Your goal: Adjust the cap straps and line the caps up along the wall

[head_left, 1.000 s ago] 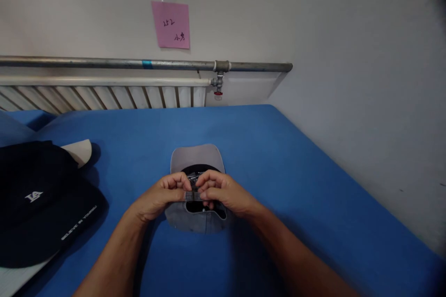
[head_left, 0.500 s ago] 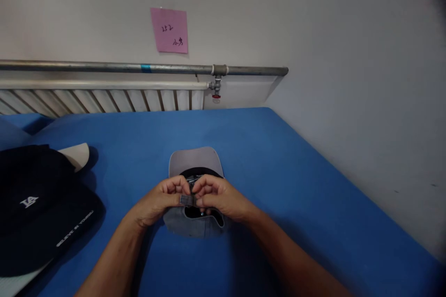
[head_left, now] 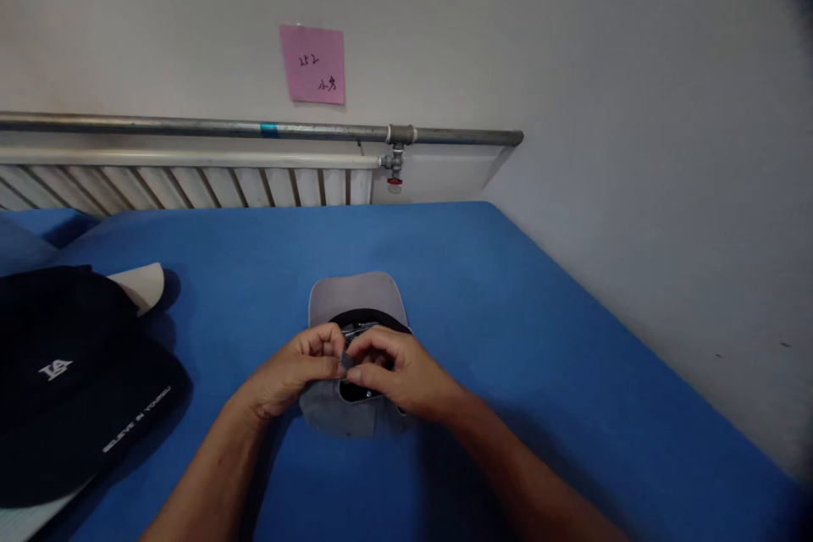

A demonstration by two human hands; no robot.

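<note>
A grey cap [head_left: 356, 296] lies upside down on the blue sheet [head_left: 508, 339], its brim pointing away from me and its dark inside showing. Both my hands sit over the cap's back opening. My left hand [head_left: 295, 373] and my right hand [head_left: 394, 373] are closed in a pinch on the cap's grey rear strap [head_left: 346, 362], fingertips meeting at the middle. The strap's ends are mostly hidden under my fingers.
A pile of black caps [head_left: 69, 381] with white lettering lies at the left, with a beige brim [head_left: 143, 284] sticking out behind. A radiator [head_left: 190, 182] and a metal pipe [head_left: 254, 129] run along the wall, with a pink note [head_left: 313, 63] above.
My fingertips have drawn closer together on the strap, so less of it shows between them. The view has tilted slightly up.
</note>
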